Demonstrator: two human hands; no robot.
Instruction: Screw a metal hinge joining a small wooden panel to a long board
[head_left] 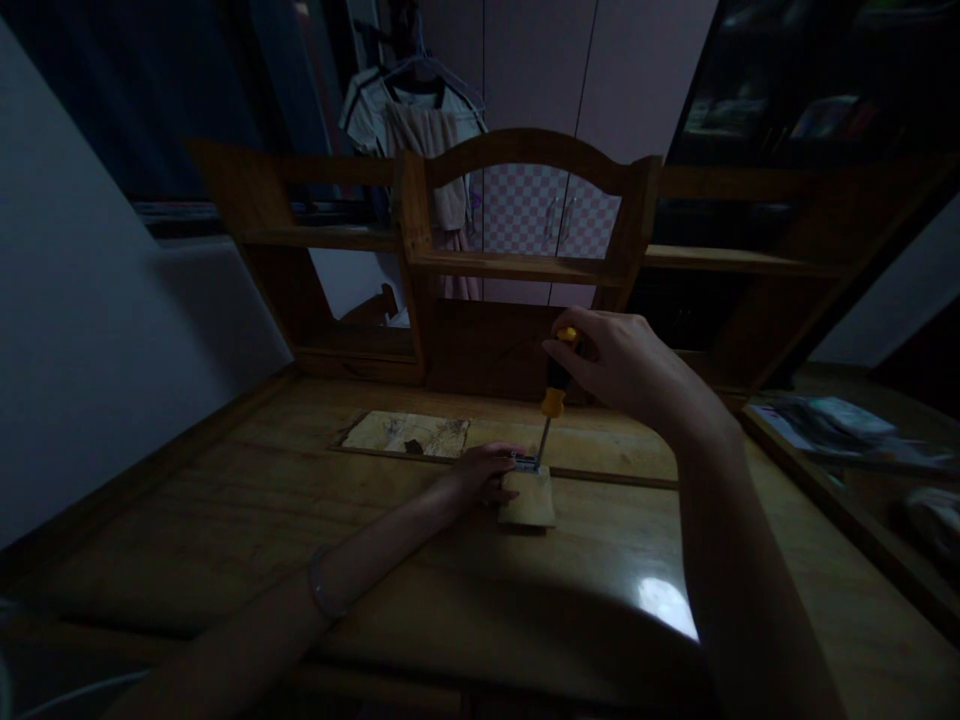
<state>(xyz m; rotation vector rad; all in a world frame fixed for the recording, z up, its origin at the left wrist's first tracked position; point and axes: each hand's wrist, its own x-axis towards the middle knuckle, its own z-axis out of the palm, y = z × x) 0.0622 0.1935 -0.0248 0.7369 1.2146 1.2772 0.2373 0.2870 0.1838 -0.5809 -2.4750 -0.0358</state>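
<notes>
My right hand [611,355] is closed round the top of a screwdriver [553,402] with a yellow and black handle. The screwdriver stands nearly upright, its shaft pointing down at a small metal piece [525,462]. That piece lies at the far edge of a small square wooden block [527,498] on the desk. My left hand [484,474] grips the block and the metal piece from the left, with fingers on both. Whether the tip sits in a screw is too small to tell.
Beyond the hands, a wooden shelf unit [517,265] rises from the back of the desk [262,500]. A pale worn patch [405,433] lies behind my left hand. Papers [851,425] are at the right. Clothes [427,120] hang behind the shelves.
</notes>
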